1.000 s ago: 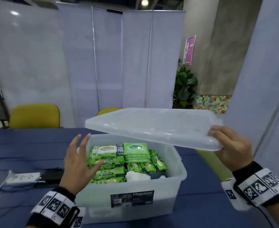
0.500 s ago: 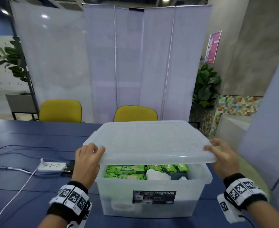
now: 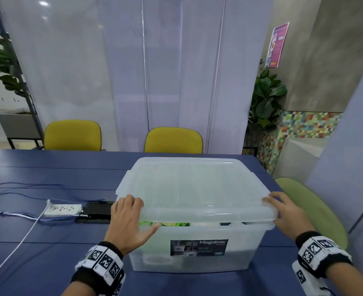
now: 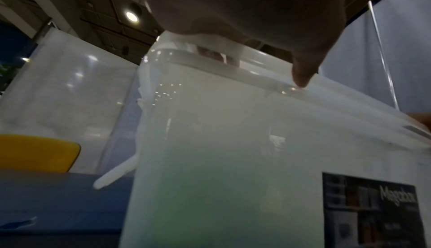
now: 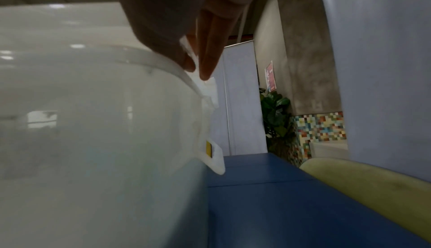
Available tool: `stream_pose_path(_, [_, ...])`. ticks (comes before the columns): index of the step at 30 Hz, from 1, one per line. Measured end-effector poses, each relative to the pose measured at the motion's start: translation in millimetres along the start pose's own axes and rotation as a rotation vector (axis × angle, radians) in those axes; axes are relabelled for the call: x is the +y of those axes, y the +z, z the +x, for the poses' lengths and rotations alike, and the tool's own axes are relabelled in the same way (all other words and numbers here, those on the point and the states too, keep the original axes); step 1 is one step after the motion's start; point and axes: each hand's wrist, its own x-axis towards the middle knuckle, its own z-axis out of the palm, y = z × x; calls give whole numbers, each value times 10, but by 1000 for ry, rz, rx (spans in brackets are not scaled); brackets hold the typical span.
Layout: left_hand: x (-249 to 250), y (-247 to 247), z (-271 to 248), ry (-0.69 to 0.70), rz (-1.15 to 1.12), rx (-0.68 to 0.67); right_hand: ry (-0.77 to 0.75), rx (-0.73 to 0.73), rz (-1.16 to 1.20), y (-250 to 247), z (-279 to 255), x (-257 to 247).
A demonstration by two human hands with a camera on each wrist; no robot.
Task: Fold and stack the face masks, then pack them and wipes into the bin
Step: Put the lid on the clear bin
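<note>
A clear plastic bin (image 3: 189, 259) labelled Megabox stands on the blue table (image 3: 37, 257). Its clear lid (image 3: 193, 189) lies over it, the near edge still lifted a little off the rim. Green wipe packs (image 3: 165, 224) show through that gap; the masks are not clearly visible. My left hand (image 3: 129, 221) grips the lid's near left corner, fingers on top and thumb under the edge. My right hand (image 3: 287, 214) grips the near right corner. The wrist views show the left hand (image 4: 256, 12) on the lid rim (image 4: 210, 64) and the right hand (image 5: 177, 21) pinching the lid's corner (image 5: 189, 49).
A white power strip (image 3: 63, 210), a black device (image 3: 99, 212) and cables lie left of the bin. Two yellow chairs (image 3: 72, 135) (image 3: 173, 139) stand behind the table, a green chair (image 3: 313, 210) at the right. White screens close off the back.
The lid has come down from high above the bin to almost resting on it. My left hand, free a second ago, now grips the lid's left corner.
</note>
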Motion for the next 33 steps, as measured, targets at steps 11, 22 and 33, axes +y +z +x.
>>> stream_pose_path(11, [5, 58, -277, 33, 37, -61, 57, -165, 69, -34, -191, 16])
stream_pose_path(22, [-293, 8, -47, -468, -258, -103, 471, -66, 607, -132, -30, 16])
stream_pose_path(33, [-936, 553, -18, -1222, -1153, -406, 969, -360, 983, 267, 293, 145])
